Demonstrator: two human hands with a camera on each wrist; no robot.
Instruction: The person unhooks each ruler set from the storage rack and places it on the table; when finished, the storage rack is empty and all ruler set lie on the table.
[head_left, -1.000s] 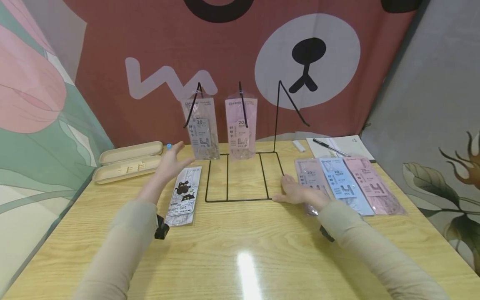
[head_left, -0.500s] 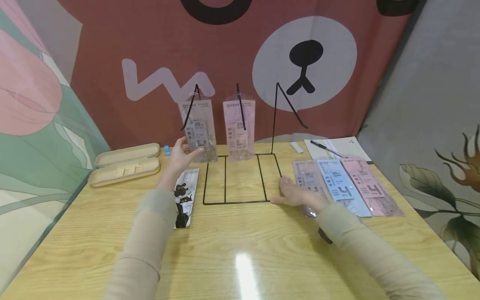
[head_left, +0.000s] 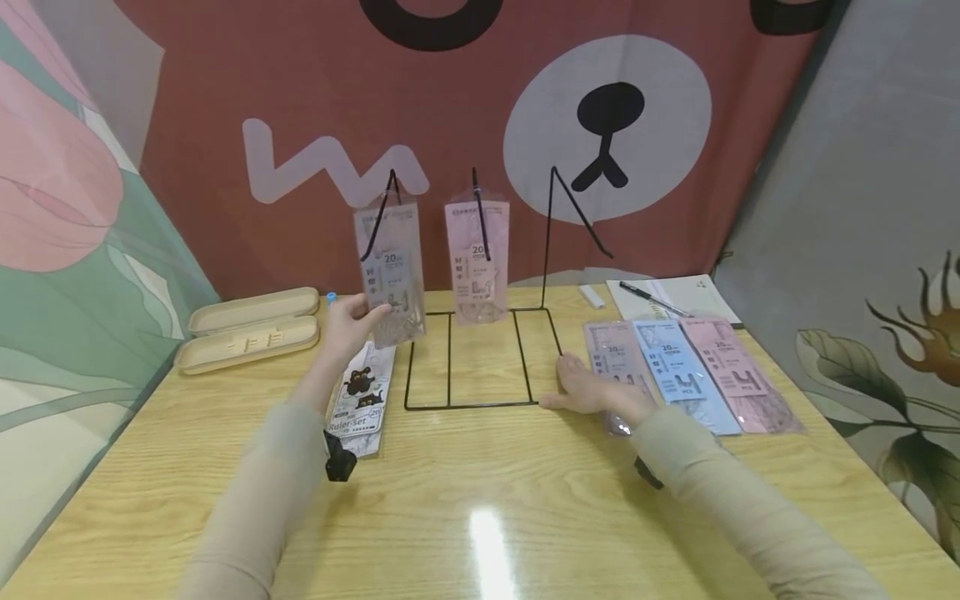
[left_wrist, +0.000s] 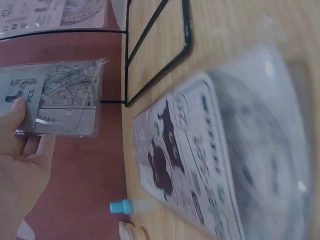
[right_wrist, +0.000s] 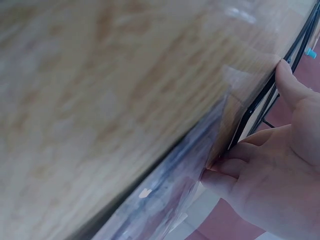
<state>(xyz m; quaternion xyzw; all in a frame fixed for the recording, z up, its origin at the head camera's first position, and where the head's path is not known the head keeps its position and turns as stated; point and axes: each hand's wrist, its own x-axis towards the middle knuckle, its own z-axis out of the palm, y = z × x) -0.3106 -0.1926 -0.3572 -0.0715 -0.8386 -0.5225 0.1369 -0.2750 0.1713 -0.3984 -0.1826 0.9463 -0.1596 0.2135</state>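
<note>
My left hand (head_left: 348,327) pinches the lower left edge of a grey-pink packaged ruler set (head_left: 393,271), thumb in front and fingers behind. This pack hangs from the left hook of a black wire display rack (head_left: 472,406); a protractor and ruler show through its clear plastic (left_wrist: 75,95). A pink ruler set (head_left: 477,262) hangs on the middle hook, while the right hook (head_left: 581,204) carries nothing. My right hand (head_left: 588,387) rests at the rack's front right base corner, thumb touching the front bar and fingers by the side bar (right_wrist: 247,117).
A cat-print ruler set (head_left: 360,396) lies left of the rack. Beige open case (head_left: 251,343) and blue-capped item (left_wrist: 120,206) sit farther left. Right of the rack lie grey-pink (head_left: 617,346), blue (head_left: 686,375) and pink packs (head_left: 738,367). Behind are an eraser-like white block (head_left: 592,296), pen (head_left: 652,297) and notebook (head_left: 705,296).
My left hand has moved right to the left hanging pack and taken hold of its edge; the pack now hangs turned and closer to me. The right hand stays at the rack's corner.
</note>
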